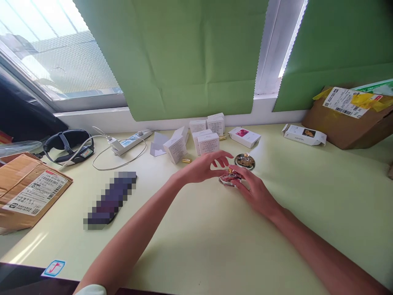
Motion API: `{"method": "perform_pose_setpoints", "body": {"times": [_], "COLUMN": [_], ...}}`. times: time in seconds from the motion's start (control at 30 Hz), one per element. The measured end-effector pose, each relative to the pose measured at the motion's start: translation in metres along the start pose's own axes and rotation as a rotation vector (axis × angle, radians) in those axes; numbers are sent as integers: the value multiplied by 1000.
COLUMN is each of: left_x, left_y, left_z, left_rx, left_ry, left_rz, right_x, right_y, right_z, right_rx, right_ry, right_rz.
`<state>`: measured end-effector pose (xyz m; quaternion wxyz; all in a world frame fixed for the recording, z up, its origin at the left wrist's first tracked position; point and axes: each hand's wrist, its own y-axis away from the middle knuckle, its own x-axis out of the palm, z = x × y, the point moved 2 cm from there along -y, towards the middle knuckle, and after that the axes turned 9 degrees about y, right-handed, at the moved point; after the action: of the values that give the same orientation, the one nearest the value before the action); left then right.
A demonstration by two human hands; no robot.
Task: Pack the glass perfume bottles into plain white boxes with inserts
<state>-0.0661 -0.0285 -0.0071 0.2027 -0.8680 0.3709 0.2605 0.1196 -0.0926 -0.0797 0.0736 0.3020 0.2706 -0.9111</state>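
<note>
— Both hands meet near the middle of the surface, which is broad, smooth and pale yellow-green, don't they?

— Yes. Behind it hang matte green paper blinds with zigzag-cut edges, creased in squares. A brown cardboard box with a white label and yellow tape sits far right; a second labelled cardboard box lies at the left edge.

— And the smaller things?

— A black padded headset and a white power strip with a looping cable lie at the back left. A cluster of small white cartons stands just behind the hands, with a flat white carton further right.

— What about the hands themselves?

— The left hand is half open, fingers spread and gently curled, its fingertips touching a small round clear glass bottle with a gold neck. The right hand is loosely closed around the same bottle from the other side, fingers on the glass. The bottle rests on the surface between them.

— Anything beside it?

— A second round bottle, darker with gold ornament, stands just behind, untouched. A tiny gold cap lies near the cartons.
</note>
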Motion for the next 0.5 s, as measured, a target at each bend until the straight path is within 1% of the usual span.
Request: {"method": "perform_pose_setpoints", "body": {"times": [0.1, 0.23, 0.37, 0.5], "left_x": [-1, 2, 8, 13], "left_y": [0, -2, -3, -5], "left_z": [1, -2, -3, -4], "left_rx": [16, 66, 83, 81], "left_ry": [46, 91, 95, 51], "left_rz": [-4, -24, -41, -87], "right_x": [1, 3, 2, 2], "right_y": [0, 0, 0, 0], "right_z": [-2, -5, -6, -6], "right_rx": [1, -7, -28, -30], "right_ry": [-17, 11, 37, 47], "right_rz": [3, -10, -20, -21]}}
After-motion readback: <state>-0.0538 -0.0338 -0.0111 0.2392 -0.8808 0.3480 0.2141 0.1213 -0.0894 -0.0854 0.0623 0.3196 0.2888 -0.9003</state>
